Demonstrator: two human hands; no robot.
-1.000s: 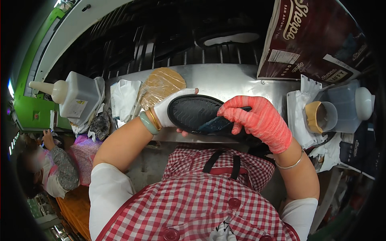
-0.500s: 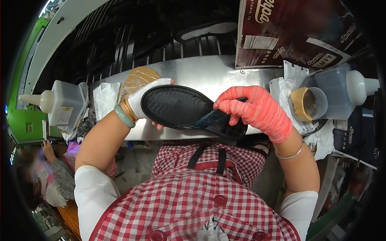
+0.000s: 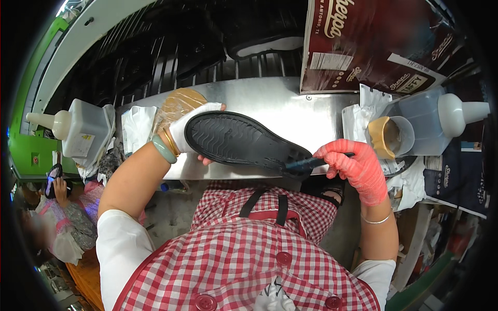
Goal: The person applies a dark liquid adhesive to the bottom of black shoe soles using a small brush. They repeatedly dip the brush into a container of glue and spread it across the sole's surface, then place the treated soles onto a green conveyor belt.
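A black shoe sole, ridged with a wavy pattern and rimmed, tilts above the front of the metal table. My left hand, in a white glove with bare fingertips, is closed around its broad left end. In my right hand, covered by a coral-pink knit glove, is a slim dark brush. The brush's working end meets the narrow right end of the sole; its exact bristle shape is blurred. Fingers of the right hand pinch the handle, whose tip shows past them.
A metal table spans the front of a dark slatted conveyor carrying soles. A nozzle bottle stands left; another lies right by a clear cup. A maroon carton rises behind. A co-worker is at far left.
My right hand and the brush have moved right and down, from the sole's middle to its narrow end. My left hand keeps its grip on the sole, almost in place.
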